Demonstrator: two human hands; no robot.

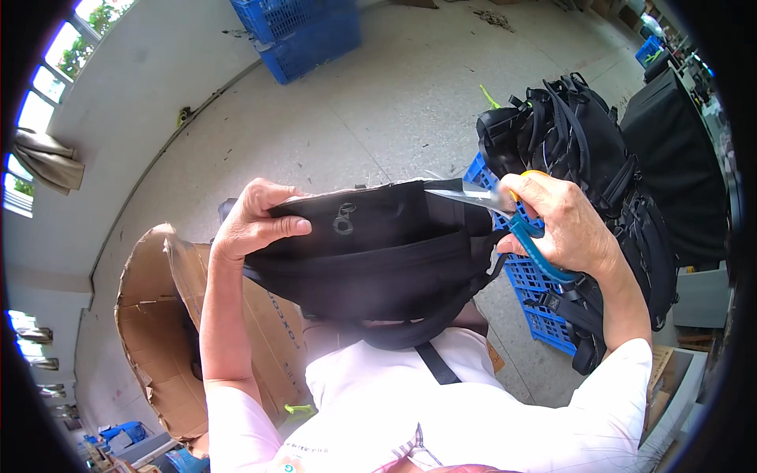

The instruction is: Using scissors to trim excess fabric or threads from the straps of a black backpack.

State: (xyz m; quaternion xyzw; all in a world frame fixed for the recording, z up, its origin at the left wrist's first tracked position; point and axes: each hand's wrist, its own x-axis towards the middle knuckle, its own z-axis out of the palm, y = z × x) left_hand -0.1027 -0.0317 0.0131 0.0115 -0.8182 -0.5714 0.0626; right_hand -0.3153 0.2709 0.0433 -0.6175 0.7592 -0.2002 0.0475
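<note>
A black fabric bag (355,276) lies across my lap, its upper edge raised toward the floor beyond. My left hand (256,221) pinches that edge at its left end, thumb on the near face. A grey printed mark shows on the cloth beside the thumb. In my right hand (564,225) are scissors (532,244) with blue and orange handles, fingers around the loops. Their metal blades point left along the bag's upper edge at its right end. Whether they touch the cloth is hard to tell. A black strap (436,364) hangs from the bag over my white shirt.
Several black bags (583,150) are heaped on a blue plastic crate (536,303) at my right. An open cardboard box (158,331) stands close on the left. Farther off, blue crates (315,47) sit by the wall. A black-covered block (670,165) rises at far right.
</note>
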